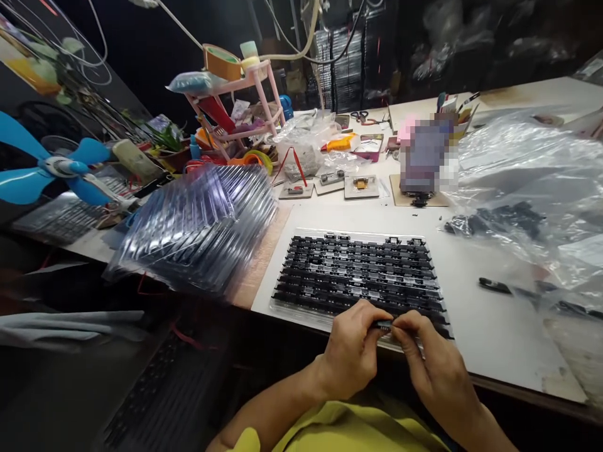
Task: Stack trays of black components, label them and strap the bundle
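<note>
At far left I see a blue plastic fan (56, 169). Right of it, a slumped stack of clear plastic trays (198, 229) leans across the edge of the white desk (490, 314), within arm's reach. In the middle, a clear tray filled with rows of small black components (360, 276) lies square to me at the near edge. Just below it, my left hand (351, 355) and right hand (436, 367) meet; both sets of fingers pinch one small black component (384, 324) between thumb and fingertips, lifted just over the tray's front row. Crumpled clear plastic bags (532, 182) cover the right. I can read no writing or labels.
</note>
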Demonstrator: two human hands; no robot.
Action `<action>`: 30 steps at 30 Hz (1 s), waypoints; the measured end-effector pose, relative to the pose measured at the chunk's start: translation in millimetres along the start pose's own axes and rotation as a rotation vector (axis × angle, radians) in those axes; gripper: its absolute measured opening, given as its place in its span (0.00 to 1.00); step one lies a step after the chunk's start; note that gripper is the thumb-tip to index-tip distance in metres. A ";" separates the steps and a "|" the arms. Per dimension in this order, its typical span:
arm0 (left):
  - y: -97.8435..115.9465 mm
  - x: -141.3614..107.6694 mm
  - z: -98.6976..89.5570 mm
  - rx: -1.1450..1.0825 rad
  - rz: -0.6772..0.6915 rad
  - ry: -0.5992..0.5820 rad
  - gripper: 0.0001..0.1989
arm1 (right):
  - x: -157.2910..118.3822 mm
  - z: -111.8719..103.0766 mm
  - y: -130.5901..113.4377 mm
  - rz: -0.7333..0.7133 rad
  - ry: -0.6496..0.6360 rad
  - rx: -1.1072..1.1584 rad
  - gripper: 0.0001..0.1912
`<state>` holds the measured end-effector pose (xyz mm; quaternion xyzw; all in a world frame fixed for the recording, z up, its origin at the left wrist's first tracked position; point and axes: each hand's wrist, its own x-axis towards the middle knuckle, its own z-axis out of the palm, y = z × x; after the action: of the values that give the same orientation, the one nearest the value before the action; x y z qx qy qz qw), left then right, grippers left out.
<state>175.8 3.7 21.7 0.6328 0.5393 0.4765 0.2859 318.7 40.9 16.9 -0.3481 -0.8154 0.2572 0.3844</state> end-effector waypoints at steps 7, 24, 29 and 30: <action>1.2 1.7 -3.4 -0.123 -0.031 -0.051 0.12 | -11.2 -7.3 3.3 0.096 -0.032 0.125 0.06; -0.4 3.9 0.7 -0.270 -0.287 -0.059 0.11 | 7.6 -3.1 0.6 0.910 -0.079 1.216 0.13; 0.2 3.5 3.8 -0.345 -0.466 -0.018 0.04 | 10.6 -2.9 -3.6 1.016 -0.128 1.377 0.15; 1.2 4.0 4.2 -0.370 -0.498 -0.006 0.04 | 10.5 -2.7 -4.2 1.022 -0.123 1.392 0.16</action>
<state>180.0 7.8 22.3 0.4200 0.5811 0.4798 0.5058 314.4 46.7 26.1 -0.3430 -0.2352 0.8576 0.3025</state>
